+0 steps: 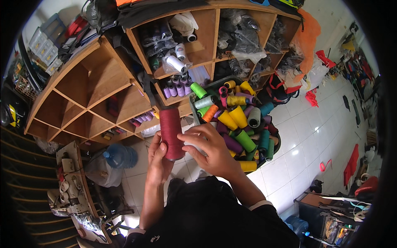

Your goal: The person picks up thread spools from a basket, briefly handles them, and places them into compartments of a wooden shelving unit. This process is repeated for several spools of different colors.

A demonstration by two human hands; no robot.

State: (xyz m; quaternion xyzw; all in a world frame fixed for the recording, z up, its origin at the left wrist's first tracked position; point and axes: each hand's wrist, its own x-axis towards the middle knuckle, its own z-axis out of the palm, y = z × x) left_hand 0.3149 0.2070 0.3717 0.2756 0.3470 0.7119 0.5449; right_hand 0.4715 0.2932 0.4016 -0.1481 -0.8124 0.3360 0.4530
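Observation:
A tall maroon thread cone point(171, 134) stands nearly upright in my left hand point(157, 159), whose fingers and thumb wrap round its lower part. From the other side my right hand point(210, 152) reaches toward the cone. Its fingers are bent and apart from the thumb, and the fingertips are at the thread's side; whether they touch it I cannot tell. No loose thread end can be made out. Behind my right hand stands a dark bin point(276, 145) heaped with thread cones, among them a yellow cone point(237, 117) and a green cone point(245, 141).
Wooden shelves point(216, 33) ahead hold bagged cones and small purple spools point(180, 89). Another compartmented wooden shelf point(84, 110) is at the left. A blue water jug point(120, 156) sits on the tiled floor, near a sewing machine point(71, 188). Fabric scraps lie at the right.

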